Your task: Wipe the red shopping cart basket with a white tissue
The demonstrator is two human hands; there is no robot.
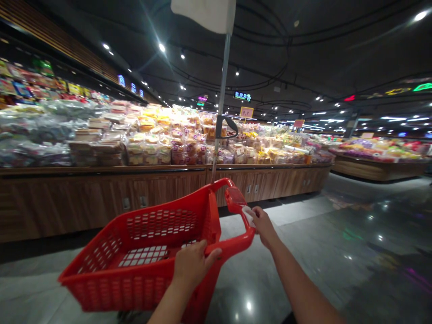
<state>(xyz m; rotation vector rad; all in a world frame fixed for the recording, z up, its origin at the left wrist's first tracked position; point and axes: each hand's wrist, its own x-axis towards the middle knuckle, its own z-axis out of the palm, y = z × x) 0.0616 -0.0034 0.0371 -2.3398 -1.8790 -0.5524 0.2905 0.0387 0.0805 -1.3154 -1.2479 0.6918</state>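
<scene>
A red plastic shopping cart (141,279) stands in front of me, its perforated basket turned to the left. My left hand (191,263) grips the near rim of the cart, fingers over the edge and thumb lying along the red frame. At the cart's handle, my right hand (262,225) pinches a crumpled white tissue (249,215) against the red bar. A pole (222,76) with a white panel on top rises behind the handle, and a dark hook-like bracket is fixed partway up it.
A long wood-panelled display counter (168,186) runs across the far side, heaped with packaged bread and snacks. Another rounded display (378,168) stands at the right. Shiny grey floor (337,252) stretches to the right of the cart. Price signs stick up from the goods.
</scene>
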